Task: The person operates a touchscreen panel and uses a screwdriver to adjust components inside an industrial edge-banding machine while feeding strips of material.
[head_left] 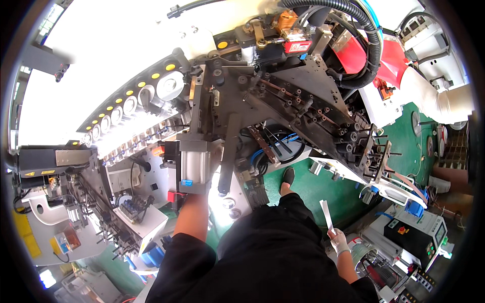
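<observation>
At the right, my right hand (339, 241) wears a whitish glove and is closed on one end of a flat white strip (326, 214). The strip sticks up and away from the fingers. My left forearm (193, 217) reaches forward beneath a grey block-shaped cylinder (196, 164) on the machine. The cylinder and the dark metal around it hide my left hand, so its fingers and anything in them do not show. Beside the cylinder stands a dark upright bar (230, 151). A small red part (175, 196) sits next to my left wrist.
Ahead, a dark metal plate (237, 96) carries several rollers. A row of round discs (130, 105) runs along the left. Thick black corrugated hose (373, 55) hangs at upper right. Behind my right hand stands a control box (414, 232). My shoe (288, 175) is on the green floor (303, 189).
</observation>
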The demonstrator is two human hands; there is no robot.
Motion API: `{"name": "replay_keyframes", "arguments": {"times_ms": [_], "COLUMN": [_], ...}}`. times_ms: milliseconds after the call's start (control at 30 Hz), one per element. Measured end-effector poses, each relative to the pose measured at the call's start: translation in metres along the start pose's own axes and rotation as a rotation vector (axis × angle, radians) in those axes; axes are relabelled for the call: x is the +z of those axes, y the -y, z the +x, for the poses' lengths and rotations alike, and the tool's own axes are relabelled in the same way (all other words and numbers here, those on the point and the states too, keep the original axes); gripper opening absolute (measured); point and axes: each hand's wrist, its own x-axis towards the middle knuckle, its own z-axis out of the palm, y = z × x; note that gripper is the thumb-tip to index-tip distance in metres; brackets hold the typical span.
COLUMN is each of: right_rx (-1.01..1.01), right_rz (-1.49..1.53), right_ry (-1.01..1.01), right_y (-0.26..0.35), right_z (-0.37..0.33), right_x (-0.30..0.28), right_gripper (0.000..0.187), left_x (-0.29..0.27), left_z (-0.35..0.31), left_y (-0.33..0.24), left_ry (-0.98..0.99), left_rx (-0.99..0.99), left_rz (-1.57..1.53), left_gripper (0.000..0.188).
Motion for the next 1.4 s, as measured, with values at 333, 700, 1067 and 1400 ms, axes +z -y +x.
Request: {"name": "replay_keyframes", "arguments": {"times_ms": [333,700,1067,1400], "right_rx": [0.105,-0.075,0.003,-0.059], "right_rz": [0.300,0.195,0.142,0.035], "right_ry": [-0.010,0.026,0.025,0.098], "right_y": [0.060,-0.050,-0.012,-0.029], "right_z": [0.028,0.028,0.033,0.039], "right_x": [-0.023,0.023,-0.004,-0.013], "right_gripper": [0.034,0.013,0.032,0.010], "left_x": [0.001,-0.002,-0.002,0.001], "left_z": [-0.003,-0.019,-0.029,-0.032], "left_y": [-0.001,0.003,0.003,0.004], "left_ry": [-0.010,-0.008,-0.014,-0.020], "left_rx": [-0.018,-0.050,-0.076,-0.093], "left_rz": [0.000,-0.001,0.002,-0.002], "left_gripper": [0.040,0.041,0.042,0.042]}}
